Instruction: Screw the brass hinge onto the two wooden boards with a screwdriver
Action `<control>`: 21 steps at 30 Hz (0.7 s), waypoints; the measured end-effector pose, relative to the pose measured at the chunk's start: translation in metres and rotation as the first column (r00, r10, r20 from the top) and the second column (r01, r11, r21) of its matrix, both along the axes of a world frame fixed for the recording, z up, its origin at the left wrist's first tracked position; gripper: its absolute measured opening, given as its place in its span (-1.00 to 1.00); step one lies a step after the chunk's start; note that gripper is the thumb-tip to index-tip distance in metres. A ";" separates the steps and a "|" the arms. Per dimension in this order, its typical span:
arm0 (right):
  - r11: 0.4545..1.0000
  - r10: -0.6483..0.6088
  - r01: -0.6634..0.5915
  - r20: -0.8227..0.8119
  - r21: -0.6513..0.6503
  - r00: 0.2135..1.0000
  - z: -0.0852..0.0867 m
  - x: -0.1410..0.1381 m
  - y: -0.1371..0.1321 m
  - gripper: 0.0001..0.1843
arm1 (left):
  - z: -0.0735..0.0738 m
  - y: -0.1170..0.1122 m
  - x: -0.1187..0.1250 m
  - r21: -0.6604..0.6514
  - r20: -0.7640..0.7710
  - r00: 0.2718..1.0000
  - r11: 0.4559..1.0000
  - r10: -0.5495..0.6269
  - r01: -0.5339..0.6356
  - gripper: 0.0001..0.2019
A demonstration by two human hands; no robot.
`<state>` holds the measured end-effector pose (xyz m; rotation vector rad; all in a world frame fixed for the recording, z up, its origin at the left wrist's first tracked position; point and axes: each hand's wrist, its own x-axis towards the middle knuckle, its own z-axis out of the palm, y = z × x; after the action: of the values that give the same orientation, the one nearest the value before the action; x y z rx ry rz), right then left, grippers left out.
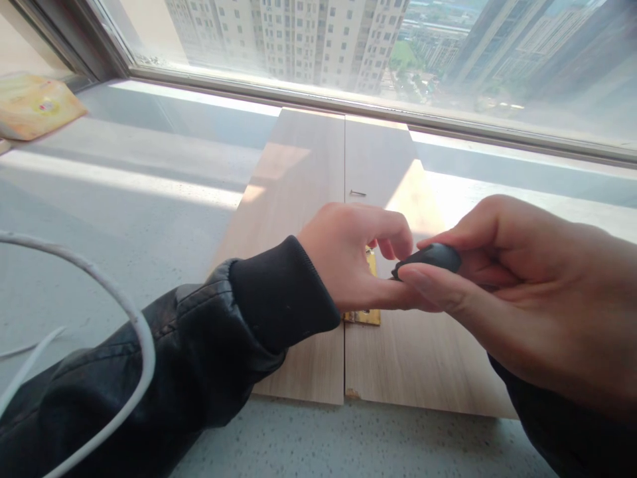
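My right hand point(537, 292) pinches a short black handle between thumb and fingers, which looks like a screwdriver point(435, 255). Its narrow end points left, toward my left hand point(353, 255). The left fingers are curled and the thumb stretches right beneath the screwdriver's tip, close to the right thumb. Whatever sits between the left fingertips is hidden. Partly covered by my left hand, a brass-coloured hinge point(363, 318) lies along the seam of two pale wood boards, a left board point(293, 172) and a right board point(423, 358). A loose screw point(358, 193) rests on the right board beyond my hands.
Under the boards is a speckled pale sill point(279, 438), with a window frame point(259, 93) along its far side. A white cable point(142, 332) loops over the left foreground near my sleeve. A yellow-orange packet point(37, 106) lies at the far left.
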<state>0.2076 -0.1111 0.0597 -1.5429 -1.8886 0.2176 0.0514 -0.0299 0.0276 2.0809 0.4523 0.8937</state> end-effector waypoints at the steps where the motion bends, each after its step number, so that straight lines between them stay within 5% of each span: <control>1: 0.999 -0.034 0.031 0.060 0.038 0.998 0.000 -0.002 0.000 -0.73 | 0.000 0.000 0.000 0.021 0.000 1.000 0.999 0.027 -0.027 -0.77; 7: 0.954 -0.280 0.239 0.263 0.180 0.923 0.000 -0.017 -0.005 -0.68 | 0.003 -0.002 0.002 0.033 0.000 0.999 0.998 0.053 -0.053 -0.78; 11: 0.949 -0.296 0.248 0.276 0.194 0.915 -0.003 -0.019 -0.007 -0.69 | 0.003 -0.003 0.001 0.013 0.013 1.000 1.000 -0.001 0.001 -0.80; 16: 0.992 -0.070 0.058 0.106 0.116 0.992 0.000 -0.010 -0.005 -0.78 | -0.002 -0.001 0.001 0.020 0.078 0.990 0.993 -0.121 0.120 -0.89; 21: 0.981 0.193 -0.192 0.018 -0.038 0.981 0.012 0.008 -0.006 -0.86 | -0.008 0.003 0.002 -0.013 0.105 0.949 0.954 -0.296 0.299 -0.93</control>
<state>0.2154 -0.1171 0.0719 -1.3901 -2.0629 0.3244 0.0530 -0.0265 0.0198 1.9990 0.0903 0.8022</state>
